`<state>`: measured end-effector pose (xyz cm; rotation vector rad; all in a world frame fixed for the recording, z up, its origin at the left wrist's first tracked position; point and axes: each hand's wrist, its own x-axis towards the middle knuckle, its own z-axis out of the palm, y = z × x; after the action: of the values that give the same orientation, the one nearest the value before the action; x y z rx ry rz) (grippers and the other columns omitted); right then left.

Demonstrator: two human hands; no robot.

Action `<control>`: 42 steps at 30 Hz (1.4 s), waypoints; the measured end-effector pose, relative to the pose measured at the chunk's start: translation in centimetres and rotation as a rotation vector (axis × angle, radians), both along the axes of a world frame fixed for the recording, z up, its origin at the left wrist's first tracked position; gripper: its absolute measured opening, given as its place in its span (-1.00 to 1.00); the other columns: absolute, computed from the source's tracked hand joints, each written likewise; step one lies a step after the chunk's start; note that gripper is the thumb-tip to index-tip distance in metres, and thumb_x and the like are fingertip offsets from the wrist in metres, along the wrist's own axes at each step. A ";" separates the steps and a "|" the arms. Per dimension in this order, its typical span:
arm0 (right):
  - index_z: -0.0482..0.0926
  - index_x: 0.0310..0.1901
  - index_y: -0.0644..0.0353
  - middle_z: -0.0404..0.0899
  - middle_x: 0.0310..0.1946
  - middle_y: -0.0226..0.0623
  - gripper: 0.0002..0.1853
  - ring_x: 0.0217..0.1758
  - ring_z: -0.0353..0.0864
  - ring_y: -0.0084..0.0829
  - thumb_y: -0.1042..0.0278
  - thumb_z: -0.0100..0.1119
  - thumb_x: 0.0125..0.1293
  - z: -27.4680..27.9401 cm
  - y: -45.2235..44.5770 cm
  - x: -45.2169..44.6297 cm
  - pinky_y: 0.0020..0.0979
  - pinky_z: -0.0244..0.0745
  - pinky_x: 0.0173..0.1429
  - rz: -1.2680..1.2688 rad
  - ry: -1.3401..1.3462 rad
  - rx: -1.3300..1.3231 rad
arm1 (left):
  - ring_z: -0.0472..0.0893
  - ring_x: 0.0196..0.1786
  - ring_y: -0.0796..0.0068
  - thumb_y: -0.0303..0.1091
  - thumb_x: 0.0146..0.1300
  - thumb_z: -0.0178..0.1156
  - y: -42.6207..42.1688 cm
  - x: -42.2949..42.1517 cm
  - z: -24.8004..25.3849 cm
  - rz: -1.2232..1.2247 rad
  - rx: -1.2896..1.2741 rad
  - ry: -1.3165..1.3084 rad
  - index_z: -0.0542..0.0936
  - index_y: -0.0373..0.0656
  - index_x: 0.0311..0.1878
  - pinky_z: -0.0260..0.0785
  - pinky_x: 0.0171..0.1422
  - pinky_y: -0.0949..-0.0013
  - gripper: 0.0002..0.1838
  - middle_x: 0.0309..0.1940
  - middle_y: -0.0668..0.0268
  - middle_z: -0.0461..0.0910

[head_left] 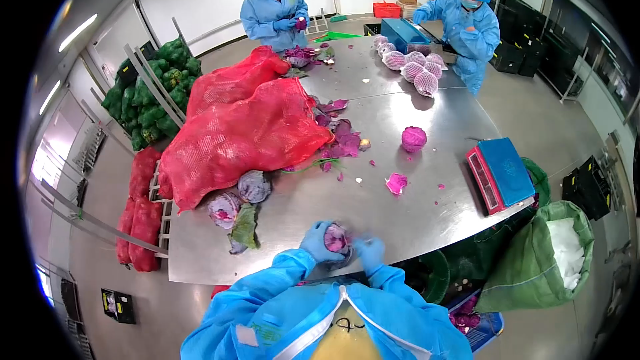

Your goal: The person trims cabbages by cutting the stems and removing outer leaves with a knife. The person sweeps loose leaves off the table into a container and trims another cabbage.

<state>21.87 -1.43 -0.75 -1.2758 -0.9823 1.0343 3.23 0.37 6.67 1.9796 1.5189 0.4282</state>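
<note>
My left hand (pixel 321 243), in a blue glove, is closed around a red cabbage (pixel 338 239) near the table's front edge. The cabbage's cut-looking pale and purple side faces up and right. Just right of it is my right hand (pixel 369 253), also gloved; its fingers are smeared by motion, and whether it holds anything cannot be made out. Left of my hands lie two more red cabbages with dull outer leaves, one purple-white (pixel 224 210) and one greyish (pixel 254 187), beside a loose green leaf (pixel 245 225). A bright peeled cabbage (pixel 413 139) sits farther off on the table.
Large red mesh sacks (pixel 247 140) cover the table's left side. A scale (pixel 500 175) stands at right, above a green sack (pixel 543 260) and a blue basket (pixel 490 333). Net-wrapped cabbages (pixel 425 83) lie at the back, where two co-workers stand. Purple leaf scraps (pixel 396 184) are scattered about.
</note>
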 end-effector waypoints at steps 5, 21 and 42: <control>0.51 -0.26 0.20 0.45 -0.57 -0.51 -0.84 -0.63 0.35 -0.65 0.39 0.24 0.16 0.3 -1.2 11.4 -0.59 0.23 -0.59 -0.291 0.432 -0.348 | 0.38 0.18 -0.02 0.07 -0.52 0.53 0.1 -1.0 -0.8 0.050 0.053 -0.003 0.31 -0.18 0.23 0.28 0.29 0.14 0.12 0.14 -0.01 0.34; 0.34 0.04 0.38 0.43 -0.02 -0.08 -0.49 0.02 0.47 -0.27 0.50 0.22 0.00 0.4 -13.2 16.3 -0.30 0.38 0.10 -0.318 -0.261 -0.277 | 0.44 0.12 0.02 0.14 -0.59 0.57 3.6 0.0 -0.2 -0.005 -0.303 0.142 0.37 -0.22 0.15 0.34 0.23 0.18 0.12 0.05 -0.07 0.39; 0.39 -0.27 0.23 0.55 -0.46 0.00 -0.67 -0.42 0.58 -0.01 0.06 -0.01 0.35 3.3 -2.4 3.8 -0.08 0.46 -0.33 0.467 -0.585 -0.253 | 0.43 0.16 0.12 0.05 -0.50 0.55 1.0 3.0 -1.4 0.150 -0.156 -0.104 0.17 -0.37 0.25 0.27 0.31 0.29 0.21 0.09 -0.02 0.37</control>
<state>25.70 -3.81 2.53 -1.6507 -1.6946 1.1884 6.27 1.39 5.30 1.7052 1.5910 0.4524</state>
